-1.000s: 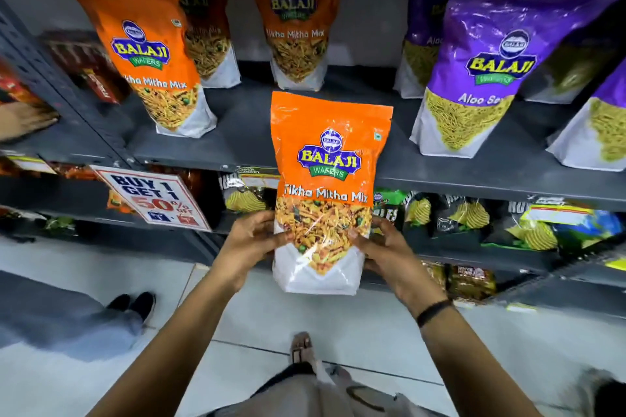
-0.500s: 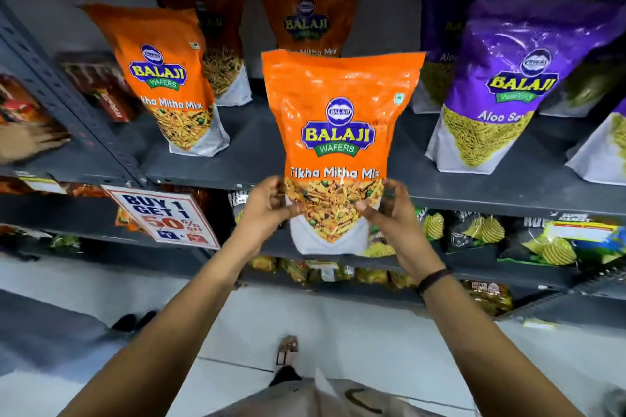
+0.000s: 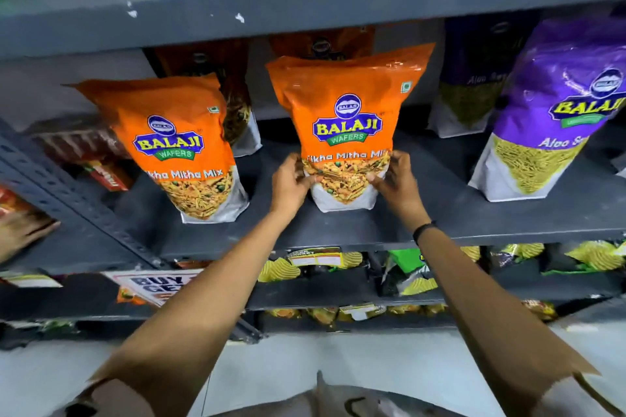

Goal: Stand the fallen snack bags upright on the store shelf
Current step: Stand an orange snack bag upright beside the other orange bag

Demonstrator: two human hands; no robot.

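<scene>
Nearest to you, your 2 forearms run up from the lower edge of the frame and converge at centre. Your left hand [image 3: 290, 184] and right hand [image 3: 394, 181] are clamped on the lower sides of 1 orange snack bag [image 3: 345, 132], 1 hand per side, fingers curled onto its front just under the lettering. A black band sits on your right wrist.

The bag lies straight ahead of both hands, at frame centre, with neither hand clearly nearer. Its long axis runs vertically, top edge toward the upper part of the frame, white base down on the grey shelf [image 3: 338, 230]. The base looks to be touching the shelf, and the top may lean back slightly; you cannot tell for certain. The coming move probably turns on the base sitting flat before you let go.

Counting on this shelf: 2 orange bags in the front row, the held one and a second orange bag [image 3: 184, 149] standing left of centre, well apart from it. Behind them, at least 2 more orange bags in shadow. At the right, 1 purple bag [image 3: 555, 118] upright in front and at least 1 darker purple bag behind. No bag on this shelf appears to be lying flat.
</scene>
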